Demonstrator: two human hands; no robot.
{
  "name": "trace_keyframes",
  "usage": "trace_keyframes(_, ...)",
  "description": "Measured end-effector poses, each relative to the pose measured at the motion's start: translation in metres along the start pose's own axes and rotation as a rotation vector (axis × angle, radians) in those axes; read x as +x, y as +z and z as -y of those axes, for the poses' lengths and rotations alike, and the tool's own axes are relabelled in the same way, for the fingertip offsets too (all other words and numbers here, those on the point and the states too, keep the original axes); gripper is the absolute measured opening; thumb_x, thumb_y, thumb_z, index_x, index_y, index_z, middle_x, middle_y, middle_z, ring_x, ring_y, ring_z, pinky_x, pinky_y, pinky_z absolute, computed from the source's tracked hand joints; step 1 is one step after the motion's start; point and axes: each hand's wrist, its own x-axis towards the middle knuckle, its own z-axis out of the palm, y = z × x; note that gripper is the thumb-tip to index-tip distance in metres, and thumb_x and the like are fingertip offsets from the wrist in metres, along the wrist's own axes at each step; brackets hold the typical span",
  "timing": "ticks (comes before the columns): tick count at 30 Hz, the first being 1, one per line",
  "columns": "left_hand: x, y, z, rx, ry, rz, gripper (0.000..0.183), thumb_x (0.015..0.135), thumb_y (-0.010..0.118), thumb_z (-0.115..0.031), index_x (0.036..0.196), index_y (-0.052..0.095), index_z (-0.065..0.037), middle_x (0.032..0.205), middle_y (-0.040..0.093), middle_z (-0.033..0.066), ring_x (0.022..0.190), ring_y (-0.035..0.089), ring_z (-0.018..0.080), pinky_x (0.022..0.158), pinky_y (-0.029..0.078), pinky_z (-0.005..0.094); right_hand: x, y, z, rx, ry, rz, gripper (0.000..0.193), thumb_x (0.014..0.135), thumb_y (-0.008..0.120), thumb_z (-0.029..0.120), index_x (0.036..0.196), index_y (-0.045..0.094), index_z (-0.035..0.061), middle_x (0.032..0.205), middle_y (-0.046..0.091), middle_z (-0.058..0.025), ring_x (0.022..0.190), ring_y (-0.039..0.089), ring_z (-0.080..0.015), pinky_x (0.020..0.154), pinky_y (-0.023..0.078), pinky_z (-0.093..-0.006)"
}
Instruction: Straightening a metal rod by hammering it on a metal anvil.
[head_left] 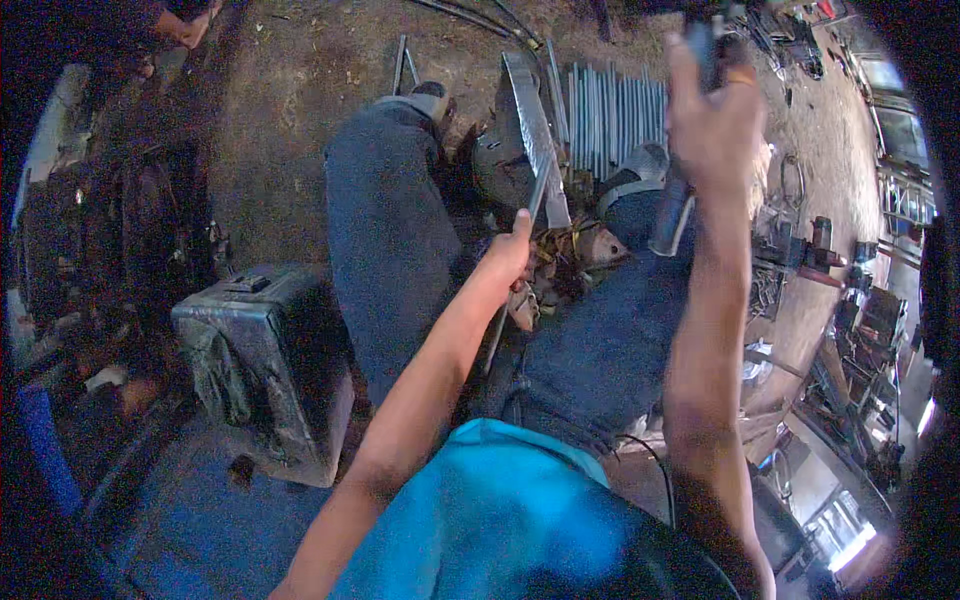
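Left grip [510, 255] is clenched on a thin metal rod [541, 196], right grip [720, 125] is wrapped round some dark object [733, 50] (too blurry to name).

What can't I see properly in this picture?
In the head view:
- Right hand and the object in it: blurred, so its kind can't be told.
- Thin bar: the gripped part is hidden inside the left hand.
- Row of metal rods: some lower ends are hidden behind a shoe.
- Clutter at far left: too dark to sort out.
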Motion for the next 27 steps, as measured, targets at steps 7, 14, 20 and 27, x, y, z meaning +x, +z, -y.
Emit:
trace_keyframes(7,-0.002,0.001,-0.009,0.166,-0.065,-0.033,0.077,0.089,0.035,-0.071,0.097,0.061,0.001,0.092,0.062,0.0159,0.085,0.056,0.0288,0.081,0.043,0.0425,-0.082,0.019,-0.023,0.055,-0.158,-0.152,0.041,0.086,0.062,0.019,0.115,0.047,-0.0063,0.073,0.065,-0.0185,0.069,0.065,-0.039,0.065,0.051,-0.0435)
trace_keyframes(14,-0.004,0.002,0.011,0.172,0.05,0.03,0.062,0.093,0.033,-0.066,0.066,0.046,-0.011,0.056,0.042,-0.0002,0.042,0.037,0.0137,0.039,0.028,0.0317,-0.047,0.087,-0.081,-0.009,0.148,0.259,0.036,0.078,0.067,0.024,0.091,0.054,-0.0063,0.076,0.063,-0.0275,0.07,0.066,-0.0398,0.062,0.051,-0.0448)
trace_keyframes(20,0.003,-0.011,-0.001,-0.14,-0.058,0.206,0.056,0.093,0.036,-0.065,0.074,0.049,-0.014,0.056,0.035,-0.0043,0.042,0.028,0.0091,0.041,0.023,0.0264,-0.012,-0.016,-0.008,0.287,0.073,-0.03,0.039,0.087,0.064,0.034,0.075,0.058,-0.0023,0.059,0.06,-0.0161,0.05,0.057,-0.0328,0.053,0.045,-0.0425)
trace_keyframes(27,0.001,0.002,-0.006,-0.068,-0.021,0.214,0.057,0.092,0.036,-0.066,0.075,0.05,-0.014,0.064,0.044,-0.0027,0.052,0.037,0.0107,0.045,0.03,0.029,-0.112,0.084,-0.091,0.096,-0.056,0.036,0.033,0.091,0.059,0.029,0.085,0.058,-0.003,0.063,0.057,-0.0222,0.051,0.056,-0.0323,0.05,0.044,-0.0419)
